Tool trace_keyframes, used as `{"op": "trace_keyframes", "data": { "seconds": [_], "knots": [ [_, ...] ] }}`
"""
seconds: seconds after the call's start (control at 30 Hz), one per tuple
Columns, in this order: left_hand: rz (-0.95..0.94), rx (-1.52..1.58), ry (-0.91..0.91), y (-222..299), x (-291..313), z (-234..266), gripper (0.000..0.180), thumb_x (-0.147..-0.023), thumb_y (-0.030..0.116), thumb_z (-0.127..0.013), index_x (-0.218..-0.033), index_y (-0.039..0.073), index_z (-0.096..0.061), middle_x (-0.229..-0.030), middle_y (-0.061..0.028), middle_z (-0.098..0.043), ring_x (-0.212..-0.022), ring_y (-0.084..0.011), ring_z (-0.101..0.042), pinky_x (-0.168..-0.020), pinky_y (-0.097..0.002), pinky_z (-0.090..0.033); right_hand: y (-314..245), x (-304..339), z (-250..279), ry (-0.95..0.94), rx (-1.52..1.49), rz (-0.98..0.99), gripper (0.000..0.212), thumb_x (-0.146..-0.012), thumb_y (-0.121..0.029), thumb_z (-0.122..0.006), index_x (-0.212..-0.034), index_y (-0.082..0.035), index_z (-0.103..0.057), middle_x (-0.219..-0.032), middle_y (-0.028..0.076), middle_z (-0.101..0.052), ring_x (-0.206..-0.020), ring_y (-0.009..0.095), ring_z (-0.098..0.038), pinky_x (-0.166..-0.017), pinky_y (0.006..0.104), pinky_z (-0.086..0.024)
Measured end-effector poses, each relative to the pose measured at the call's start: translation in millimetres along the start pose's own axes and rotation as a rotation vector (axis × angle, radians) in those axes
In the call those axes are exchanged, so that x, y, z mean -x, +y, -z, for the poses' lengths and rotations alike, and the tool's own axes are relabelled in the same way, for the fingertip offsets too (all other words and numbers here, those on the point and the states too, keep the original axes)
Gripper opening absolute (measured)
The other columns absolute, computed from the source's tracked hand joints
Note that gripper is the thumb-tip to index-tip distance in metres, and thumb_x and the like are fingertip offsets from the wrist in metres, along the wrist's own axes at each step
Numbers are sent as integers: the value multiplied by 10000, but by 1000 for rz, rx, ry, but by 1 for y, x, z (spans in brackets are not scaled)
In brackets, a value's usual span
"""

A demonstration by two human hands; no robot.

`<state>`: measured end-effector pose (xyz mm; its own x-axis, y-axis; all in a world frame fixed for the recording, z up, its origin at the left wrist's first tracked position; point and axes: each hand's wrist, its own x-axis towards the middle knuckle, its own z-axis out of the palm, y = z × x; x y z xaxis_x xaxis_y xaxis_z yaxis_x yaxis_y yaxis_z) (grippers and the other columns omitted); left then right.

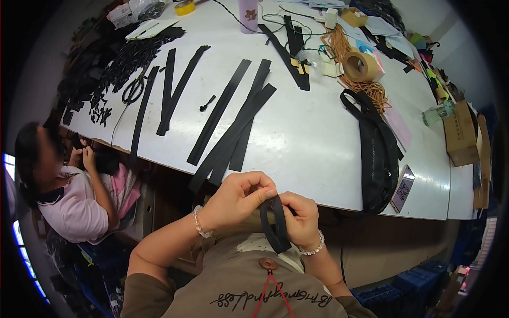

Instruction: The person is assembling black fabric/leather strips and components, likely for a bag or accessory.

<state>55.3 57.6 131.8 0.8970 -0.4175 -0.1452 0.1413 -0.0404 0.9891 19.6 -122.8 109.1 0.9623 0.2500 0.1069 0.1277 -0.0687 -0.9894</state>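
Note:
A black zipper strip [281, 228] hangs in a narrow loop in front of my chest, just off the table's near edge. My left hand [241, 199] pinches its upper end between thumb and fingertips. Right beside it, my right hand [300, 216] is closed on the same strip, its fingertips partly hidden. Beyond my hands, several flat black zipper strips [220, 111] lie on the white table, some crossing each other. A small black zipper pull [208, 103] lies to the left of them.
A black bag [374, 153] and a phone [403, 189] lie at the right. Tape [360, 66], orange cord [336, 42] and a purple cup [248, 16] stand farther back. Black scissors [133, 90] lie near piled small black pieces [119, 69]. A co-worker [77, 196] sits at the left.

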Motion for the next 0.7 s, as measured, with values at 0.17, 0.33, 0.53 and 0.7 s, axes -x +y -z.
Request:
{"op": "trace_keyframes", "data": {
  "seconds": [0.17, 0.33, 0.53, 0.7],
  "knots": [
    [75, 218, -137, -6, -1, 1, 146, -917, 123, -591, -882, -14, -627, -779, 28, -607, -712, -21, -520, -649, -180, -439, 8, 2, 1, -26, 4, 135, 87, -844, -41, -584, -896, -3, -643, -698, 86, -615, -590, 184, -584, -576, 264, -460],
    [140, 300, -164, -12, 0, -1, 142, -923, 125, -589, -904, -10, -627, -810, 16, -616, -754, -25, -541, -701, -190, -460, 23, 6, 5, -81, -75, 187, 83, -844, -41, -596, -893, 6, -643, -710, 81, -620, -588, 175, -578, -569, 266, -457],
    [129, 371, -85, -7, 1, -7, 123, -868, 74, -648, -959, -9, -637, -847, -5, -628, -787, -47, -567, -736, -201, -475, 31, 13, 0, 64, -173, 17, 102, -852, -24, -603, -931, 23, -647, -792, 69, -649, -689, 148, -605, -629, 254, -476],
    [-7, 188, 51, -5, 15, -18, 229, -752, -17, -739, -966, -5, -657, -877, -37, -646, -813, -81, -598, -743, -222, -489, 22, 4, 2, 150, -44, 211, 139, -849, -16, -607, -967, 35, -658, -942, 114, -646, -822, 169, -614, -694, 256, -486]
  ]
}}
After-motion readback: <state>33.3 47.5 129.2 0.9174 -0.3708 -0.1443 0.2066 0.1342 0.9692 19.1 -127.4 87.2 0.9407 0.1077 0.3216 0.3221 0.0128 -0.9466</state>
